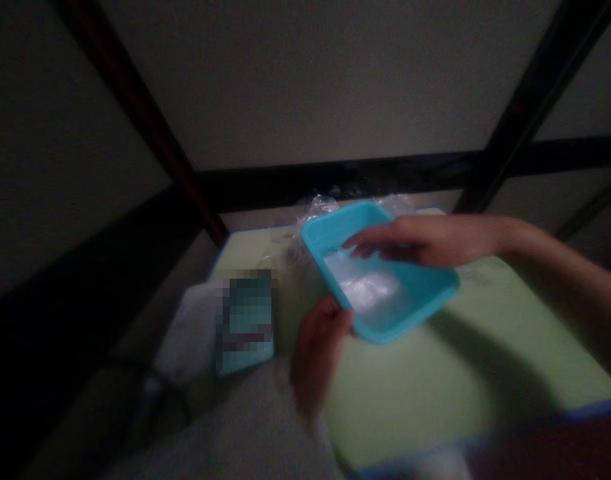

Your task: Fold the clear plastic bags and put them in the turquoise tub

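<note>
Left hand [319, 333] gripping near edge of blue tray [380, 277], tray lifted, tilted above green table [435, 387]. Right hand [410, 240] flat, fingers spread inside tray, holding nothing. Crumpled plastic wrap [325, 203] behind tray.

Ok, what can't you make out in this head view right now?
- Head view: contents of the blue tray are motion-blurred; only a pale sheen shows.
- Right hand fingertips: contact with the tray's inside is unclear, blurred.
- Left hand grips the tray's near edge; its fingers are hidden beneath.
- Flat object at left is pixelated.
</note>
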Demonstrator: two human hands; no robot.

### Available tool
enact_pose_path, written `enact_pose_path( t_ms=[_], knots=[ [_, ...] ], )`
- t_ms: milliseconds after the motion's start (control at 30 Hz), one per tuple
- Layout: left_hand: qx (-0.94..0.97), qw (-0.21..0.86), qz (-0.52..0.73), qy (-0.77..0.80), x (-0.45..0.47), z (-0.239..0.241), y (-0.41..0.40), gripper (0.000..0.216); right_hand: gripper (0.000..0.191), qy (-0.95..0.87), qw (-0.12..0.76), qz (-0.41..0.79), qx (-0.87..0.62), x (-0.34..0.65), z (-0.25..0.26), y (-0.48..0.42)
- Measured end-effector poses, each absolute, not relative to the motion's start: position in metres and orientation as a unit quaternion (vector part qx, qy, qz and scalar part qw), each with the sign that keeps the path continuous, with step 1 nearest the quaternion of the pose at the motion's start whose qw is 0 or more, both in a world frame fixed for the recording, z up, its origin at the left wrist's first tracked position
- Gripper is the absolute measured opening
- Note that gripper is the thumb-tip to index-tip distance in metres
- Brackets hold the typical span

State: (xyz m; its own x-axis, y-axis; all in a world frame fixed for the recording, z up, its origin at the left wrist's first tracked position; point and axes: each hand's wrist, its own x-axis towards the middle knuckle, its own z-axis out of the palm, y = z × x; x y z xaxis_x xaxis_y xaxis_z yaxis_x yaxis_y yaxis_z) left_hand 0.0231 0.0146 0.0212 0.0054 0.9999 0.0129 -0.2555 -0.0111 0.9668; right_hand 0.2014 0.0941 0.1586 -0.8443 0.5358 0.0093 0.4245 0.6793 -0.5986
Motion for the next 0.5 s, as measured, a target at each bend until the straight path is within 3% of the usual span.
enact_pose_path(
  t_ms=[100,300,400,500],
  knots=[
    [0.430,0.569,0.579,0.395,0.023,0.021,0.017,0.014,0.025,-0.886,0.231,0.291,-0.278,0.216,0.168,0.091],
    [0.407,0.542,0.631,0.378,0.019,0.040,0.020,0.020,0.012,-0.723,0.558,0.271,-0.303,0.244,0.130,0.107],
    [0.385,0.502,0.681,0.369,0.012,0.051,0.026,0.016,0.007,-0.667,0.612,0.268,-0.328,0.249,0.098,0.119],
    [0.378,0.448,0.721,0.368,0.001,0.057,0.040,0.013,0.006,-0.653,0.579,0.308,-0.379,0.243,0.068,0.122]
  ],
)
